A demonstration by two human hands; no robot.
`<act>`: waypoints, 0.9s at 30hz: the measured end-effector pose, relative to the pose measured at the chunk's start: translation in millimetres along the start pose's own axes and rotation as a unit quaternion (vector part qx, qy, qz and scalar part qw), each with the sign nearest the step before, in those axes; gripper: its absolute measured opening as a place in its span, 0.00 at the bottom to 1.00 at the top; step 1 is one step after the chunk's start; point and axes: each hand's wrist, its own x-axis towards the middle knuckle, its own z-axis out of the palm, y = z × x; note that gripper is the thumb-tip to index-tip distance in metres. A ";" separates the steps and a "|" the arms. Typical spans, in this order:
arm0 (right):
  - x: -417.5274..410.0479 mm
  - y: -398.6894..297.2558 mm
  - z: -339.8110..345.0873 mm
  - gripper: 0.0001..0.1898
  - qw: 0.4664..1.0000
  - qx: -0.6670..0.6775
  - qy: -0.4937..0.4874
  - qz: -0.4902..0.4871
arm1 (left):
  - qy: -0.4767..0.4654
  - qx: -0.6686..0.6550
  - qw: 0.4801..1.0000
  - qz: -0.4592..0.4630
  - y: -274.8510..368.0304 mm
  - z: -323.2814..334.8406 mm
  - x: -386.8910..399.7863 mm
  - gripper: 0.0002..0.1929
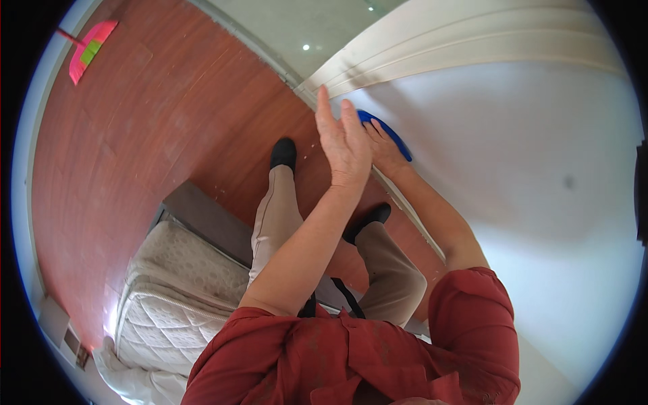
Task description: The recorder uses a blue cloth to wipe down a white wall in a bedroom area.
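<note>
Against the white wall (511,126), my right hand (387,149) holds a flat blue pad (400,143), its fingers lying over it. The pad's curved outer edge shows beyond the fingers; the rest is hidden under the hand, and I cannot tell whether it is cloth or stiffer. My left hand (346,144) is raised just left of the right one, empty, with its fingers apart. In the picture it partly overlaps the right hand and the pad's left end. Whether it touches the wall cannot be told.
A cream door or window frame (455,48) borders the wall, beside a pale glossy floor (283,30). Small debris dots the reddish wood floor (167,116). A pink and green broom (93,48) is at far left. Behind my legs are a grey bed frame (207,215) and mattress (167,314).
</note>
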 end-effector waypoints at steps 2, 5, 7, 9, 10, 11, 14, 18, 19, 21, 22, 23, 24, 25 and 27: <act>1.6 -18.1 40.8 0.20 1.000 0.020 -0.005 -0.023 | 0.005 0.026 1.000 -0.010 4.0 -3.6 0.3 0.31; -18.8 -25.5 91.7 0.20 0.998 0.021 -0.036 -0.049 | -0.006 0.046 0.999 -0.011 1.5 -1.9 -0.9 0.32; -46.5 -28.5 116.1 0.20 0.996 0.011 -0.063 -0.056 | -0.019 0.045 0.999 -0.009 -1.8 1.3 -1.5 0.32; -93.6 -7.0 128.1 0.20 0.993 -0.016 -0.102 -0.053 | -0.030 0.026 0.999 -0.004 -5.5 17.8 -3.1 0.33; -87.7 -17.3 117.1 0.20 0.992 -0.011 -0.111 -0.059 | -0.019 0.036 0.999 0.003 -10.7 11.6 -2.6 0.33; -100.5 -24.6 95.6 0.21 0.977 -0.027 -0.195 -0.081 | -0.020 0.042 0.999 0.001 -16.7 6.4 -2.3 0.33; -127.7 -34.0 21.0 0.20 0.964 -0.049 -0.245 -0.091 | -0.008 0.077 0.996 0.048 -24.5 -5.7 -1.6 0.33; -166.2 -12.7 -30.3 0.19 0.975 -0.048 -0.215 -0.038 | -0.015 0.080 0.993 0.087 -29.0 5.9 -2.1 0.31; -161.8 -9.9 -46.6 0.19 0.974 -0.055 -0.218 -0.028 | -0.024 0.073 0.993 0.090 -33.2 2.7 -2.3 0.31; -138.9 -3.3 -77.4 0.20 0.985 -0.059 -0.162 -0.027 | -0.024 0.171 0.976 0.135 -40.5 -8.2 -2.8 0.30; -122.5 -2.1 -95.0 0.19 0.988 -0.062 -0.138 -0.013 | -0.030 0.179 0.973 0.142 -41.7 -14.5 -5.6 0.30; -105.3 3.2 -112.2 0.19 0.991 -0.069 -0.115 0.001 | -0.037 0.173 0.973 0.150 -42.1 -17.8 -10.8 0.30; -90.4 8.2 -128.2 0.17 0.996 -0.069 -0.058 0.028 | -0.057 0.232 0.956 0.171 -42.5 -21.2 -18.0 0.29; -77.6 14.7 -143.9 0.16 0.996 -0.071 0.001 0.053 | -0.075 0.290 0.934 0.194 -43.0 -23.9 -24.9 0.29; -56.5 24.1 -173.8 0.14 0.993 -0.084 0.052 0.069 | -0.092 0.309 0.920 0.221 -45.2 -35.4 -38.3 0.29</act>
